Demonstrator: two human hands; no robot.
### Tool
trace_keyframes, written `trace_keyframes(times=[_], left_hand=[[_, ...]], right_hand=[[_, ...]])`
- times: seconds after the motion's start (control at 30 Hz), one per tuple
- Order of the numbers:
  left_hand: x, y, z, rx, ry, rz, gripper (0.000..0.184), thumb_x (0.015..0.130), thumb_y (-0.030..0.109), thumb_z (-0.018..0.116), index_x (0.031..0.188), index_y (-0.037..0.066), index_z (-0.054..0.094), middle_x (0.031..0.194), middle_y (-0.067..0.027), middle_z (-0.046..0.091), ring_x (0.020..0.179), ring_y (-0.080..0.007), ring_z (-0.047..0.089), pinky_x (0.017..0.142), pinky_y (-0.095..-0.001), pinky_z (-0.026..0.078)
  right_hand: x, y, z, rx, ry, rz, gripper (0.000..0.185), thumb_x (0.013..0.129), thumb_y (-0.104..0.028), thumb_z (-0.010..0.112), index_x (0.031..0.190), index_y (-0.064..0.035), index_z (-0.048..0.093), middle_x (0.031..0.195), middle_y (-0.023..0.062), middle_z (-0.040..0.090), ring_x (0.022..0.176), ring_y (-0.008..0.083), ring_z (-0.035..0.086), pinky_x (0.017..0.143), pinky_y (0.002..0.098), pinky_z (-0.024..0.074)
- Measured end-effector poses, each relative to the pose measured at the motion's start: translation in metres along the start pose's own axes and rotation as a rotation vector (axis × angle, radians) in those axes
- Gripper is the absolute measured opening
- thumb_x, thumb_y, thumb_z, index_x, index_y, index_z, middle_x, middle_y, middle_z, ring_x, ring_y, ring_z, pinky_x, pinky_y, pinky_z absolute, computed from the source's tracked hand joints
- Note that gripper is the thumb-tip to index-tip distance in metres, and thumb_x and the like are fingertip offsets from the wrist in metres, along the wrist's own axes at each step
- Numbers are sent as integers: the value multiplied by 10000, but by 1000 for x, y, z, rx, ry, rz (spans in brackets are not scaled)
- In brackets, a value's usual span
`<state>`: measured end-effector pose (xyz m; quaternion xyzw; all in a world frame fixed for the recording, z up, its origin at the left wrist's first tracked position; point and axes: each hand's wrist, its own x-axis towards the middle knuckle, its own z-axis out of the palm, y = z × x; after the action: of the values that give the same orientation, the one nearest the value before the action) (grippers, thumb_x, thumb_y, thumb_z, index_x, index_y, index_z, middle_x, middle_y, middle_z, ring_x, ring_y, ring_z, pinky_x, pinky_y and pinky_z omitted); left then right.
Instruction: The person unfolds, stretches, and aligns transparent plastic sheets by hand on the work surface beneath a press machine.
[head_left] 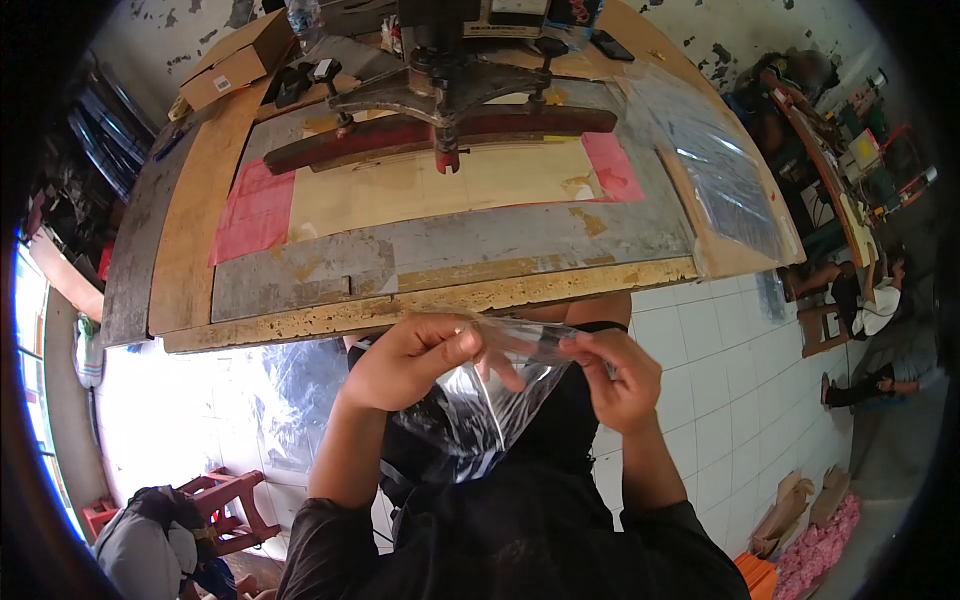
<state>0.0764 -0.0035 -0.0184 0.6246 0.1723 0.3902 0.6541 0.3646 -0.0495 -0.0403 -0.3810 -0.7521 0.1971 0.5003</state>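
A crinkled clear plastic bag (490, 400) hangs over my lap, just below the table's front edge. My left hand (405, 365) is closed on its upper left part, thumb on top, and some of its fingers show through the film. At the bag's upper right corner, my right hand (618, 378) pinches the edge between thumb and fingers. Beyond my hands, a press with a dark metal arm and a long red bar (380, 143) stands over a cream sheet (400, 195) with pink ends on the table.
Clear plastic sheets (725, 185) lie on the table's right side. At the back are a cardboard box (235, 65) and a phone (611, 45). A red stool (235, 510) stands at lower left, near another person (150, 545). More people sit at far right, by another workbench.
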Motion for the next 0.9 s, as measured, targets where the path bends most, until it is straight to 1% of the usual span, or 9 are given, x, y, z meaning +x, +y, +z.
trace_keyframes(times=[0.13, 0.23, 0.4, 0.5, 0.57, 0.6, 0.67, 0.77, 0.9], left_hand=[[0, 14, 0, -122, 44, -193, 225, 1103, 135, 624, 1075, -82, 677, 1088, -199, 772, 934, -232, 777, 773, -342, 623], [2, 17, 3, -21, 57, -232, 244, 1109, 155, 623, 1075, -78, 685, 1065, -186, 782, 897, -204, 778, 797, -326, 612], [8, 9, 16, 113, 188, -150, 286, 1120, 167, 600, 1023, -86, 691, 1011, -177, 787, 915, -234, 779, 870, -355, 586], [11, 12, 23, 279, 235, -80, 281, 1121, 158, 592, 1052, -95, 695, 1029, -187, 785, 949, -250, 787, 894, -368, 600], [8, 0, 30, 72, 256, -99, 254, 1114, 136, 597, 1077, -94, 700, 1041, -182, 785, 967, -249, 788, 900, -366, 603], [7, -4, 33, -132, 282, -121, 230, 1107, 113, 602, 1101, -92, 706, 1052, -177, 785, 985, -248, 789, 906, -364, 606], [10, -6, 40, -91, 239, -126, 206, 1101, 115, 619, 1116, -60, 727, 1024, -140, 798, 996, -207, 769, 943, -354, 580], [19, 0, 49, -42, 176, -165, 171, 1067, 106, 678, 1148, -29, 744, 990, -109, 811, 987, -160, 750, 948, -335, 566], [23, -2, 46, 119, 193, -87, 150, 1017, 103, 742, 1118, 2, 787, 989, -79, 821, 951, -148, 740, 936, -336, 553]], right_hand=[[17, -5, -27, 95, -133, 112, 247, 883, 191, 722, 1055, 25, 783, 997, 155, 781, 905, 209, 777, 765, 289, 635], [22, 0, -42, 139, -194, 122, 273, 854, 202, 728, 1052, 22, 785, 1006, 158, 786, 920, 216, 782, 723, 267, 623], [34, 5, -61, -75, -359, 21, 262, 858, 135, 742, 1054, -26, 811, 1030, 113, 800, 1004, 242, 767, 824, 342, 607], [30, 7, -64, 27, -338, 248, 161, 967, -24, 726, 1110, -31, 801, 1089, 96, 800, 1071, 258, 742, 935, 387, 563], [31, -1, -58, 38, -154, 182, 309, 1024, -264, 726, 1210, -21, 761, 1175, 132, 771, 1126, 302, 704, 1025, 419, 516], [31, -7, -53, 36, -152, 190, 309, 1024, -264, 726, 1210, -21, 761, 1175, 132, 771, 1126, 302, 704, 1025, 419, 516], [34, -27, -37, 62, -9, 114, 557, 997, -478, 738, 1296, -10, 709, 1264, 163, 721, 1204, 342, 663, 1079, 440, 477], [52, -60, -21, -45, -173, 107, 698, 858, -431, 887, 1380, -31, 654, 1296, 176, 681, 1272, 386, 624, 1102, 460, 451], [47, -56, -9, -80, -248, 176, 665, 840, -286, 909, 1395, -41, 637, 1297, 176, 703, 1234, 376, 669, 1048, 455, 509]])
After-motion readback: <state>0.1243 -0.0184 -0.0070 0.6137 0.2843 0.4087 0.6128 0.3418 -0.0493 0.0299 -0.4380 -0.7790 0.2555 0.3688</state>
